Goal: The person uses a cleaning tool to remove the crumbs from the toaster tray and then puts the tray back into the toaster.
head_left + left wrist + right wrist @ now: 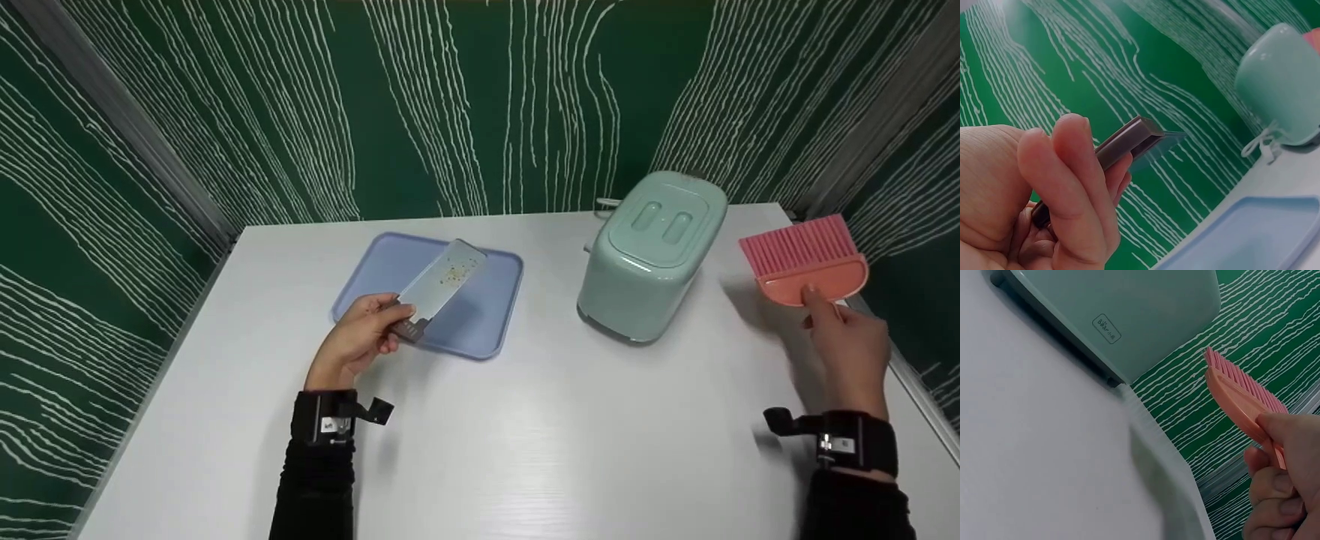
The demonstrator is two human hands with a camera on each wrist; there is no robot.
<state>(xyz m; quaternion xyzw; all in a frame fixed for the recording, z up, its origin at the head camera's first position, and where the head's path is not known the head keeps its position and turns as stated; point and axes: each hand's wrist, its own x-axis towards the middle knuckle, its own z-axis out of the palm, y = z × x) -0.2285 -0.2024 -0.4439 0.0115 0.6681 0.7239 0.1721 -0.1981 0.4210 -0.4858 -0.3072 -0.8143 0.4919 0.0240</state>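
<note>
My left hand (360,334) pinches the dark brown end of a flat, shiny crumb tray (454,274), thumb on top. Brownish crumbs lie on the tray's far part. It slants up and right over a blue serving tray (499,330). In the left wrist view the dark handle (1129,140) sits between my fingers. Out at the right, my right hand (851,345) grips the handle of a small cleaning brush (814,281) with pink bristles and a coral body. The bristles (1244,379) point away from the hand, and the brush is well apart from the crumb tray.
A mint-green toaster (649,255) with a lid on top stands between the hands, towards the back. Its white cord (1266,143) lies beside it. The white table (525,435) meets a green wall (495,105) with white lines at the back.
</note>
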